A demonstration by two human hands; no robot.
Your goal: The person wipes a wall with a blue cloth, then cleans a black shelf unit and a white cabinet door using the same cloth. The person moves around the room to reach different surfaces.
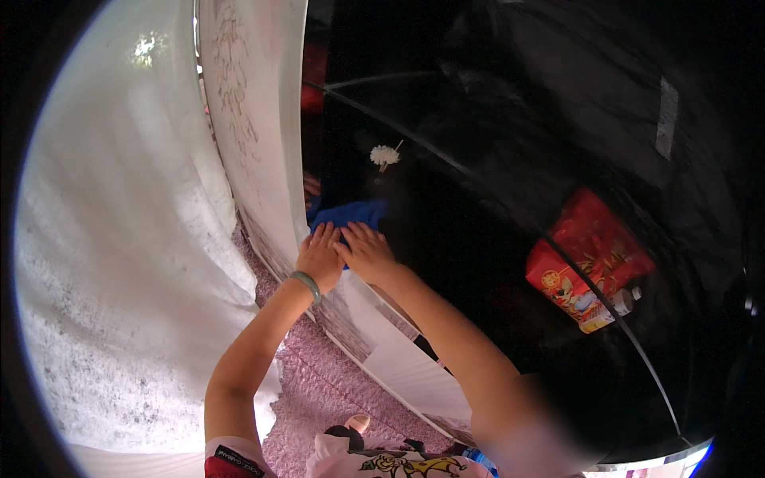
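Observation:
A blue cloth (pixel 351 213) lies against the pale edge of a glossy black surface. On top of it rest both of my hands, side by side, fingers stretched out flat. My left hand (pixel 320 256), with a greenish bangle at its wrist, is nearer the pale edge. Touching it is my right hand (pixel 368 253), over the black side. Part of the cloth is hidden beneath my fingers.
A small white fluffy tuft on a thin stick (pixel 384 155) lies beyond my hands. To the right are a red printed bag (pixel 590 247) and a bottle with a white cap (pixel 610 311). White fabric (pixel 127 263) hangs left; pinkish carpet (pixel 319 366) shows below.

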